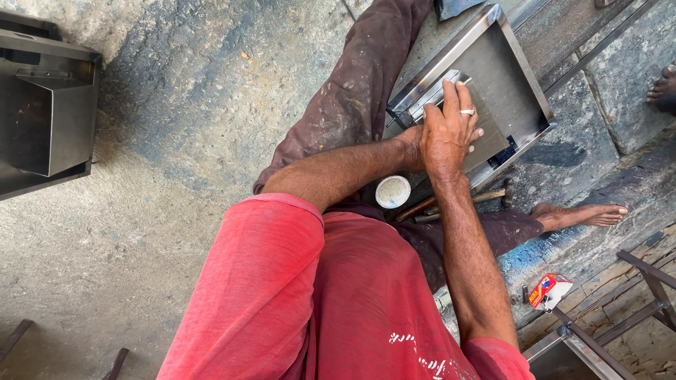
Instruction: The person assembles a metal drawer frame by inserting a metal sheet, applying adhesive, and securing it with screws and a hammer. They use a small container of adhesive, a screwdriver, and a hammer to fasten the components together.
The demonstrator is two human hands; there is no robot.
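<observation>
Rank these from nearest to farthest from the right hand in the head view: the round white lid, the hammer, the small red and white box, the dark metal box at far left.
From the right hand, which rests on the steel tray:
1. Round white lid, just below and left of the hand.
2. Hammer, below the hand by the leg; nearly as close as the lid, hard to separate.
3. Small red and white box, lower right.
4. Dark metal box, far left edge.

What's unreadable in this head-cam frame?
- Left hand: mostly hidden under the right hand; its grip can't be told.
- Steel tray: part under the hands covered.
- Hammer: handle partly behind the right forearm.
- Other person's foot: cut off by the right edge.
</observation>
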